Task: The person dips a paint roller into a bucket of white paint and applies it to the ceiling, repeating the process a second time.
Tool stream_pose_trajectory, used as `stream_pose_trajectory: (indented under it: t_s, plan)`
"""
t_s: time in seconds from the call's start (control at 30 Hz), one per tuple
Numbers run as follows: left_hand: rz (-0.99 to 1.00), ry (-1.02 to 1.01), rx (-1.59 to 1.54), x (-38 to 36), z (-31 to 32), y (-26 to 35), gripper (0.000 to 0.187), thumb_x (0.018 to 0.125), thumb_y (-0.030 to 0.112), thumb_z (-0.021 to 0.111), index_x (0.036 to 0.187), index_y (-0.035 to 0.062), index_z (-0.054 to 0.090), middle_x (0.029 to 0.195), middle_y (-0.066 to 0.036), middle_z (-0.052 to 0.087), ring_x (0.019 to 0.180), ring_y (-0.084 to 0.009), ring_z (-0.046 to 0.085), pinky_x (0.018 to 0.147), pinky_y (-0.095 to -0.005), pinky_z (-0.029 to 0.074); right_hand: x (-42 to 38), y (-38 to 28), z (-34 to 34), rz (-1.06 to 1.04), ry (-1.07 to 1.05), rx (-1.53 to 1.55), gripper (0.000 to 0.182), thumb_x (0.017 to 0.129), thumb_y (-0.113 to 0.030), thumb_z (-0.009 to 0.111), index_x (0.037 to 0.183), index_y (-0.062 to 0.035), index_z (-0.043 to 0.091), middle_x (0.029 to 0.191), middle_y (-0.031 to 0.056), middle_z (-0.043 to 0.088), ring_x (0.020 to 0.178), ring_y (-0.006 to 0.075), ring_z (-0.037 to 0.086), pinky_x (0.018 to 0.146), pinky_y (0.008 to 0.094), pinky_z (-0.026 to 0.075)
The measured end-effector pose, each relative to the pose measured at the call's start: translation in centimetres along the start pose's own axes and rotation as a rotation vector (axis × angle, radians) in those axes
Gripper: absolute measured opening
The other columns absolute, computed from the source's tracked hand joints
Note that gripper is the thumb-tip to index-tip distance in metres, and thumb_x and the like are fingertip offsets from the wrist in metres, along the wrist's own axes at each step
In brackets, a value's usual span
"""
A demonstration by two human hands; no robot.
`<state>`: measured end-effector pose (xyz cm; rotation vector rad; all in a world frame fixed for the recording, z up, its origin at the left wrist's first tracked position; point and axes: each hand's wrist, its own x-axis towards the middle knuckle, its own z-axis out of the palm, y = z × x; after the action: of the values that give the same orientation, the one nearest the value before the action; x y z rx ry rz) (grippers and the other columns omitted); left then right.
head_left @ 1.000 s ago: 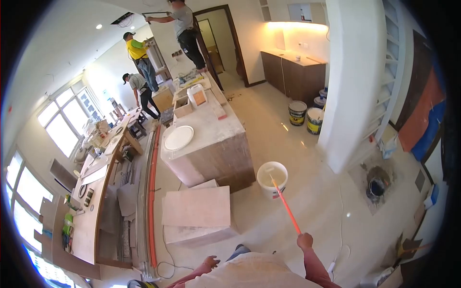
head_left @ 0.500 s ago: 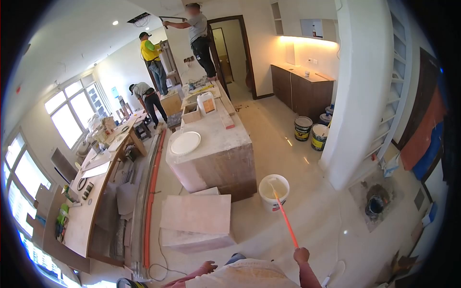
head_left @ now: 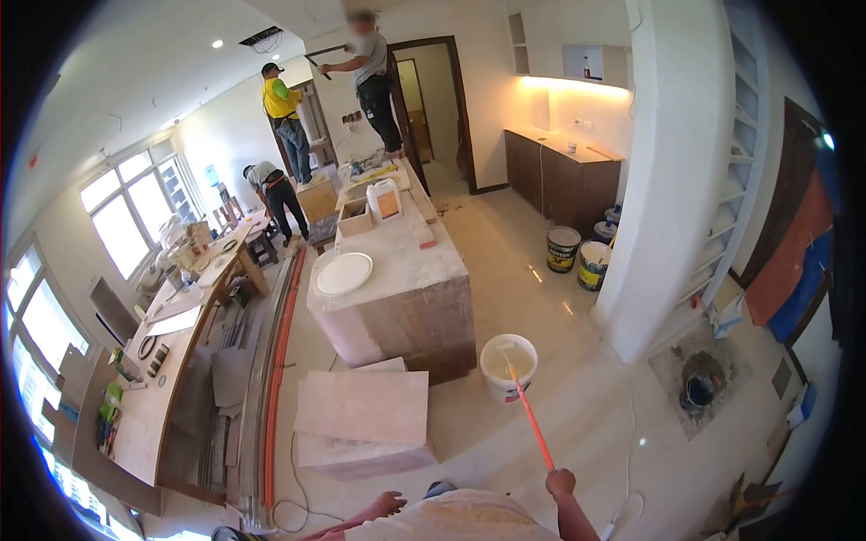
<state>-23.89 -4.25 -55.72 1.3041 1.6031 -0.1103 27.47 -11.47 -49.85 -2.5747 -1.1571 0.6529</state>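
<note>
My right hand (head_left: 560, 482) is closed round the lower end of the orange pole of a paint roller (head_left: 534, 419). The pole slants up and away to a white bucket (head_left: 509, 387) on the floor, and its pale head lies inside the rim. How much the head touches the whitish contents is hard to see. My left hand (head_left: 390, 503) hangs low beside my body, fingers loosely apart, with nothing in it. Nearest to it is a box-like block topped by a flat pinkish board (head_left: 363, 408).
A long counter block (head_left: 397, 311) carries a round white lid (head_left: 345, 274) and a jug (head_left: 383, 198). Two people stand raised beyond; another bends by a cluttered workbench (head_left: 149, 406). Red pipes (head_left: 282, 352), paint buckets (head_left: 561, 250) and a floor hole (head_left: 702, 383) lie around.
The view has shifted slightly. The roller stays in the bucket with my right hand on its pole. On the counter, a person's arms and long tool are lower; the person by the workbench bends further.
</note>
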Motion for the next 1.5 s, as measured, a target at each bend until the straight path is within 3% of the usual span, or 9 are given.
stream_pose_trajectory:
  t_s: [0.4, 0.67, 0.7, 0.83, 0.93, 1.23, 1.33, 1.43, 1.5]
  plan:
    - [0.001, 0.021, -0.054, -1.7, 0.1, -0.5, 0.063, 0.085, 0.030, 0.073, 0.139, 0.0030, 0.054, 0.098, -0.011, 0.074, 0.083, -0.0227, 0.071, 0.071, -0.0359, 0.058, -0.7, 0.4, 0.5, 0.008, 0.001, 0.020, 0.042, 0.093, -0.032, 0.051, 0.085, 0.0036, 0.071, 0.091, 0.0255, 0.070, 0.088, 0.0415, 0.069, 0.082, 0.0509, 0.053]
    - [0.077, -0.008, 0.079, -0.9, 1.1, -1.0, 0.063, 0.085, 0.039, 0.071, 0.135, 0.0034, 0.059, 0.105, -0.016, 0.074, 0.095, -0.0253, 0.072, 0.089, -0.0350, 0.055, -1.1, -0.8, -0.5, 0.036, -0.035, 0.009, 0.042, 0.092, -0.034, 0.054, 0.087, 0.0039, 0.072, 0.092, 0.0250, 0.070, 0.089, 0.0409, 0.068, 0.081, 0.0504, 0.053]
    - [0.152, 0.034, 0.198, -0.2, 1.2, -1.2, 0.063, 0.085, 0.040, 0.070, 0.134, 0.0033, 0.059, 0.105, -0.016, 0.074, 0.093, -0.0259, 0.073, 0.089, -0.0355, 0.056, -1.0, -0.6, -0.3, 0.029, -0.045, 0.005, 0.043, 0.091, -0.035, 0.055, 0.086, 0.0037, 0.072, 0.092, 0.0251, 0.070, 0.089, 0.0411, 0.068, 0.081, 0.0503, 0.053]
    - [0.104, 0.018, 0.077, -0.6, 1.5, -1.2, 0.062, 0.086, 0.040, 0.070, 0.134, 0.0030, 0.059, 0.104, -0.015, 0.075, 0.092, -0.0253, 0.073, 0.087, -0.0358, 0.056, -1.2, 0.9, 1.1, -0.011, -0.032, 0.006, 0.044, 0.092, -0.037, 0.054, 0.088, 0.0036, 0.071, 0.091, 0.0251, 0.070, 0.088, 0.0413, 0.068, 0.080, 0.0512, 0.052]
    - [0.171, -0.042, 0.179, 0.0, 1.5, -1.6, 0.062, 0.086, 0.039, 0.070, 0.135, 0.0027, 0.058, 0.103, -0.015, 0.074, 0.091, -0.0249, 0.073, 0.087, -0.0359, 0.056, -0.6, -0.2, 0.9, 0.027, -0.013, 0.033, 0.045, 0.093, -0.037, 0.053, 0.088, 0.0037, 0.071, 0.091, 0.0253, 0.070, 0.088, 0.0416, 0.068, 0.081, 0.0515, 0.052]
    - [0.004, 0.017, 0.032, -1.3, 0.9, 0.2, 0.060, 0.086, 0.035, 0.072, 0.135, 0.0042, 0.058, 0.102, -0.014, 0.074, 0.083, -0.0223, 0.073, 0.072, -0.0335, 0.059, -3.6, 1.5, 0.6, 0.009, -0.011, 0.055, 0.048, 0.095, -0.037, 0.050, 0.085, 0.0043, 0.071, 0.090, 0.0262, 0.070, 0.087, 0.0431, 0.068, 0.081, 0.0515, 0.052]
    - [0.108, -0.020, 0.086, -1.2, 1.2, -0.4, 0.060, 0.086, 0.035, 0.072, 0.135, 0.0045, 0.058, 0.104, -0.015, 0.074, 0.084, -0.0226, 0.073, 0.076, -0.0339, 0.059, -4.2, 1.2, 0.7, 0.013, -0.003, 0.075, 0.047, 0.094, -0.036, 0.050, 0.084, 0.0041, 0.071, 0.090, 0.0262, 0.070, 0.087, 0.0429, 0.067, 0.082, 0.0520, 0.052]
    - [0.348, 0.073, 0.440, 0.8, 1.9, -2.0, 0.059, 0.086, 0.034, 0.072, 0.135, 0.0042, 0.059, 0.106, -0.015, 0.074, 0.085, -0.0227, 0.073, 0.079, -0.0341, 0.059, -3.1, 0.3, 0.9, 0.034, -0.007, 0.079, 0.044, 0.093, -0.035, 0.052, 0.086, 0.0039, 0.071, 0.090, 0.0258, 0.070, 0.087, 0.0426, 0.068, 0.082, 0.0523, 0.052]
    - [0.431, 0.119, 0.496, 0.7, 1.7, -1.5, 0.060, 0.086, 0.033, 0.072, 0.136, 0.0041, 0.057, 0.105, -0.014, 0.074, 0.084, -0.0226, 0.073, 0.075, -0.0344, 0.059, -2.6, 0.1, 1.1, 0.050, 0.007, 0.088, 0.042, 0.093, -0.034, 0.053, 0.086, 0.0039, 0.071, 0.089, 0.0255, 0.070, 0.087, 0.0424, 0.068, 0.082, 0.0523, 0.052]
